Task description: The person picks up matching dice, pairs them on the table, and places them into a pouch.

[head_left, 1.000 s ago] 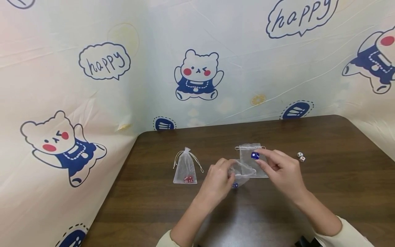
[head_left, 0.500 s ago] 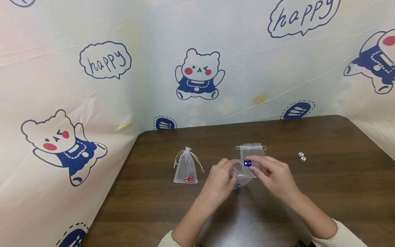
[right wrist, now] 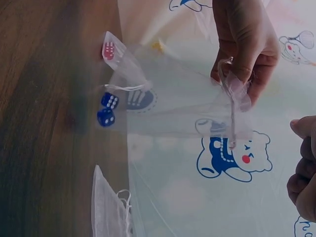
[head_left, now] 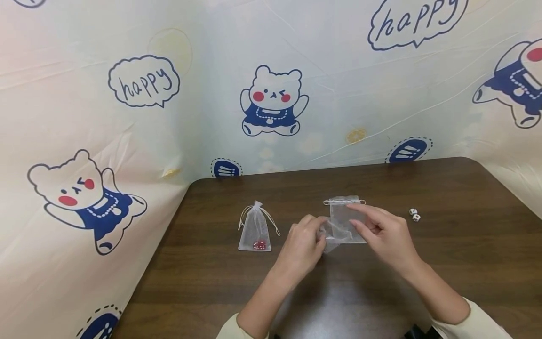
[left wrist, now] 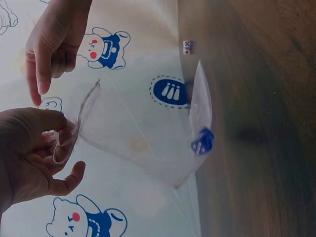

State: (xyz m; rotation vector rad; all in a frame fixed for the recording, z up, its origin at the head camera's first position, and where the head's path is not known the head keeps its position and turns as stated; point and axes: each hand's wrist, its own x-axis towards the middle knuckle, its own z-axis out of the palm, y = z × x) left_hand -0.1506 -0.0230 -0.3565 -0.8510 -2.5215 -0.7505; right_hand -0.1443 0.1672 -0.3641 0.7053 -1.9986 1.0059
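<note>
My left hand pinches the rim of a sheer white drawstring pouch, which hangs from the fingers. Two blue dice sit at its bottom in the right wrist view; the left wrist view shows them blurred together. Just right of the pouch mouth is my right hand, thumb and index finger apart with nothing between them. Behind the held pouch, a second sheer pouch lies flat on the table. To the left lies a pouch with its neck gathered and red dice inside.
Two white dice lie on the right of the dark wooden table. A patterned curtain hangs behind the table's back edge and along its sides.
My right hand moved left to the pouch mouth with a blue die, let it go into the pouch, then drew back right, fingers parted. The left hand kept hold of the rim.
</note>
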